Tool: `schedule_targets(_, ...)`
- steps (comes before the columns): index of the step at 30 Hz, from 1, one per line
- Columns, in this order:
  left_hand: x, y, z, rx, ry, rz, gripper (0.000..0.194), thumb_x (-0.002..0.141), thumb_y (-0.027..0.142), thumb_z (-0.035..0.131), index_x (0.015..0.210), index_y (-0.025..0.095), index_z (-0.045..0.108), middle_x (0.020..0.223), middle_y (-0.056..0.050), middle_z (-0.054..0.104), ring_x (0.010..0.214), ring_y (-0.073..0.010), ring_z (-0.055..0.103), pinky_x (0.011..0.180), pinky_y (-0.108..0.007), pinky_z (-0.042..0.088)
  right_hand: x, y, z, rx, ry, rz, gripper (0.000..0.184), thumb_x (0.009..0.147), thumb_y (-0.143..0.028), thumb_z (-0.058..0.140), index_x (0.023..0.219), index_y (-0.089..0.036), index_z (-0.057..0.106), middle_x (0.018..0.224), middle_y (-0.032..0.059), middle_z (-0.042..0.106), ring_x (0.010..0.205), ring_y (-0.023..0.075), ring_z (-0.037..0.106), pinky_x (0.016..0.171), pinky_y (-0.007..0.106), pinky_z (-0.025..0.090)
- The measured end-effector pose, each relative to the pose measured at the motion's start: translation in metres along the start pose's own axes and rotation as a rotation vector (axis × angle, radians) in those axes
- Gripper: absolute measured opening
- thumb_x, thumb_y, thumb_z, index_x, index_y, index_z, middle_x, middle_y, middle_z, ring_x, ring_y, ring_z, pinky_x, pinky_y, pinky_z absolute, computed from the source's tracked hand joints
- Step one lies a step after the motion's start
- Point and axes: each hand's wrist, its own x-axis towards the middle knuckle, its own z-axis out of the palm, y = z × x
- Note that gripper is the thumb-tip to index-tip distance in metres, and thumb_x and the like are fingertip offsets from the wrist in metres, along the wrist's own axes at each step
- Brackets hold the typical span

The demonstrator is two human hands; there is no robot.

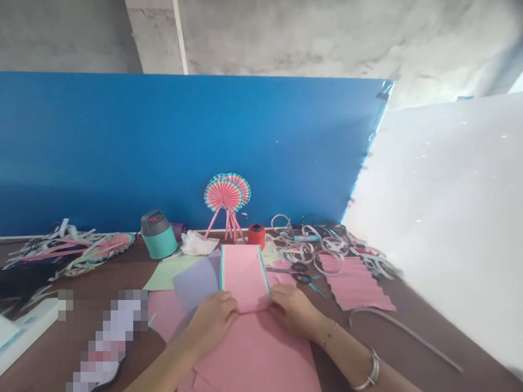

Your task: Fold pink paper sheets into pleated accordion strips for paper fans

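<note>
Hands: left (212, 321) and right (292, 310) pressed down on blue-edged pink paper (244, 277), pinch unclear | Position: paper on pink sheet (255, 354), between hands | Risk: uneven pressure could skew paper

**Nothing legible in view**

No words, brands or numbers can be read. A pixelated patch (108, 340) at lower left hides whatever lies beneath it. The teal flask (158, 239) has a small red mark on its grey lid, too small to make out, and the pink paper (245, 277) looks unprinted.
</note>
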Motion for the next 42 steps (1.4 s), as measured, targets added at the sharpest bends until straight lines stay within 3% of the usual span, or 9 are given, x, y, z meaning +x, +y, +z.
schedule_targets(7,-0.002,-0.018,-0.006,-0.223,-0.040,-0.143,0.013,0.075,0.020,0.048,0.069,0.019,0.060,0.081,-0.001,0.061,0.077,-0.0167,0.058,0.066,-0.025,0.039,0.001,0.003,-0.004,0.312,0.002,0.136,0.014,0.084,-0.020,0.058,0.071,-0.018,0.061,0.073,0.0012,0.059,0.071,0.0141,0.056,0.067,0.025,0.044)
schedule_targets(14,0.001,-0.045,-0.001,-0.284,-0.045,-0.163,0.014,0.076,0.024,0.045,0.066,0.019,0.053,0.077,0.001,0.053,0.070,-0.0143,0.055,0.064,-0.024,0.039,0.004,0.004,-0.002,0.350,0.040,0.216,0.030,0.088,-0.028,0.053,0.060,-0.018,0.051,0.075,0.0007,0.054,0.068,0.0132,0.053,0.065,0.028,0.046)
schedule_targets(20,0.000,-0.048,-0.002,-0.293,-0.084,-0.163,0.016,0.078,0.028,0.045,0.067,0.019,0.053,0.080,0.001,0.054,0.071,-0.0142,0.054,0.066,-0.024,0.039,0.007,0.002,-0.002,0.339,0.002,0.252,0.035,0.085,-0.026,0.055,0.053,-0.018,0.042,0.071,-0.0005,0.051,0.065,0.0124,0.051,0.062,0.027,0.045)
schedule_targets(28,0.003,-0.061,0.009,-0.217,-0.038,-0.236,0.018,0.077,0.031,0.048,0.066,0.019,0.054,0.078,0.000,0.056,0.070,-0.0148,0.055,0.061,-0.024,0.036,0.010,0.003,0.003,0.364,0.021,0.332,0.033,0.080,-0.024,0.057,0.051,-0.018,0.042,0.069,0.0005,0.054,0.064,0.0129,0.052,0.059,0.027,0.042)
schedule_targets(42,0.000,-0.051,0.004,-0.181,-0.010,-0.330,0.015,0.076,0.031,0.050,0.066,0.020,0.054,0.080,0.000,0.058,0.072,-0.0167,0.058,0.061,-0.025,0.036,0.014,-0.002,-0.005,0.368,-0.003,0.403,0.029,0.073,-0.021,0.061,0.049,-0.018,0.045,0.067,0.0008,0.054,0.061,0.0130,0.051,0.057,0.027,0.040)
